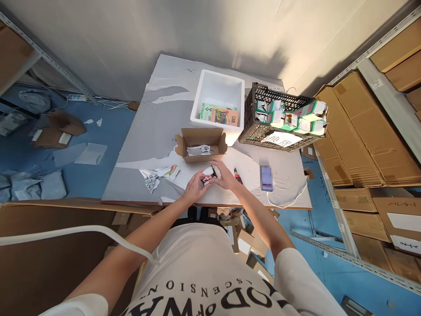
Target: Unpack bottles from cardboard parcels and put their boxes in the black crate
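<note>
Near the table's front edge, both my hands close on one small box [208,172], whitish with dark sides and something pink at its opening. My left hand [195,188] grips its left side. From the right, my right hand [223,175] holds it with thumb and fingers. Fingers cover much of the box, so its contents cannot be made out. Just beyond my hands stands an open brown cardboard box [201,134] with crumpled printed paper [199,150] inside. More crumpled paper [161,174] lies to the left. A red and black cutter [238,176] rests right of my right hand.
A white foam box [241,101] holding flat printed packs stands at the back. Beside it, a black crate [253,118] is filled with green and white cartons [305,118]. A phone [266,177] with a white cable lies right. Shelves with cartons [368,127] flank the table.
</note>
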A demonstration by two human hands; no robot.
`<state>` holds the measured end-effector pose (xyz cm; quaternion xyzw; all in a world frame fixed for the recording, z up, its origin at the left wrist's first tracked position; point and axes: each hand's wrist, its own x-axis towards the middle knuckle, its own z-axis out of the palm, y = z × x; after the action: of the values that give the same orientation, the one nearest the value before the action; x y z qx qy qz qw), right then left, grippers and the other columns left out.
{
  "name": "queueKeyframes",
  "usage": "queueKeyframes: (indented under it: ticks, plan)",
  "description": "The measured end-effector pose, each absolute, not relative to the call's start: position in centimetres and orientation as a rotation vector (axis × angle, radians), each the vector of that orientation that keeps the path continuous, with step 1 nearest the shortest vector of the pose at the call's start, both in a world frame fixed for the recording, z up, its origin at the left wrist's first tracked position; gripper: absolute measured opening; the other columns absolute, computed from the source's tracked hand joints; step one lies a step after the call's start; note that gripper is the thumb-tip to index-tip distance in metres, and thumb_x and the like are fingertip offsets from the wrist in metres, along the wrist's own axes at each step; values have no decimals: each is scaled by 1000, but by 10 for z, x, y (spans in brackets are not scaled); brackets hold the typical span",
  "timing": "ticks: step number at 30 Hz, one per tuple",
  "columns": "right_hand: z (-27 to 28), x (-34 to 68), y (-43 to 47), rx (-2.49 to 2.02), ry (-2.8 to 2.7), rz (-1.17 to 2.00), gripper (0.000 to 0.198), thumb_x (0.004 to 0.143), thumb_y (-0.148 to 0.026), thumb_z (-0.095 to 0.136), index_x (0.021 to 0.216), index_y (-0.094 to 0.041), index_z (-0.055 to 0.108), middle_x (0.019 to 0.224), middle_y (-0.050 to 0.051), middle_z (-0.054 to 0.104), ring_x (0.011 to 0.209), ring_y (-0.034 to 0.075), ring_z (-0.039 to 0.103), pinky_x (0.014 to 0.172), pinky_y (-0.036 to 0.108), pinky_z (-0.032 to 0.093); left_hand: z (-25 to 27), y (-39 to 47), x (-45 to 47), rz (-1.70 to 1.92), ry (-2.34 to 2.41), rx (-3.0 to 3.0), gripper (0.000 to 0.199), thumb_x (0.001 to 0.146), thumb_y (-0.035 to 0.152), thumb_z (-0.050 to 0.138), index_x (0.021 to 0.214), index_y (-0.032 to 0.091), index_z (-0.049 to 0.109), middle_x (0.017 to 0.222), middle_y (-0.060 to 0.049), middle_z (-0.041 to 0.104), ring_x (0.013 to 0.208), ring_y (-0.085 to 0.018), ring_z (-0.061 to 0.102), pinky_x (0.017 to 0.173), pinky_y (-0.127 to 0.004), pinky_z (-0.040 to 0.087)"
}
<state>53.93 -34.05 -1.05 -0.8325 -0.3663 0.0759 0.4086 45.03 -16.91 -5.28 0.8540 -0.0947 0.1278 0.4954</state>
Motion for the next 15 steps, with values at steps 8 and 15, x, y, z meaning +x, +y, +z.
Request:
queueKeyframes:
  ticks: [8,15]
  plan:
    - [-22,538,-344,-2320,-1552,136,44,93,-16,42,136,-21,47,138,14,48,124,24,44,101,44,40,-60,-157,462,161,-162,1854,78,71,33,76,129,23,25,132,-19,46,120,-26,56,97,-45,48]
    - [-17,538,-351,-2401,-1553,229,54,85,-46,58,135,-27,48,137,17,45,122,31,43,93,49,44,-33,-151,478,-27,-359,1899,95,80,32,67,147,28,0,156,-21,2,140,-32,29,108,-53,36]
